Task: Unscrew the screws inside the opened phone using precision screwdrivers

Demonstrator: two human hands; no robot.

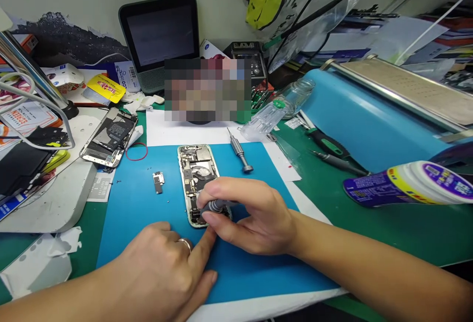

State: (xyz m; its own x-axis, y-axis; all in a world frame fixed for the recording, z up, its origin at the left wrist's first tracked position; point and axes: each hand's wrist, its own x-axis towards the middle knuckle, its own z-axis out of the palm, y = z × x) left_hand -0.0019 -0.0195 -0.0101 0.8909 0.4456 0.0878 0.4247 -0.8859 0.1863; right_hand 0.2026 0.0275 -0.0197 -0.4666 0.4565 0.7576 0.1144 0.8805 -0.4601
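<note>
An opened smartphone (198,167) lies on the blue mat (129,236), its inner parts exposed. My right hand (254,216) is closed around a small grey screwdriver (217,206), held over the phone's lower end; its tip is hidden. With the index finger stretched out, my left hand (166,263) reaches the phone's bottom edge. Its thumb is apart and the other fingers are bent, with nothing seen in them. A ring (185,244) is on one finger. Left of the phone lies a small metal-and-black part (158,182) near several tiny screws. Another grey screwdriver (239,150) rests beyond the phone.
A second opened phone (110,137) leans on the white machine (70,204) at left, beside a red rubber band (136,151). At right are a purple-and-white bottle (402,184), a green-black tool (328,143) and a blue roll (354,110). A screen device (160,36) stands behind.
</note>
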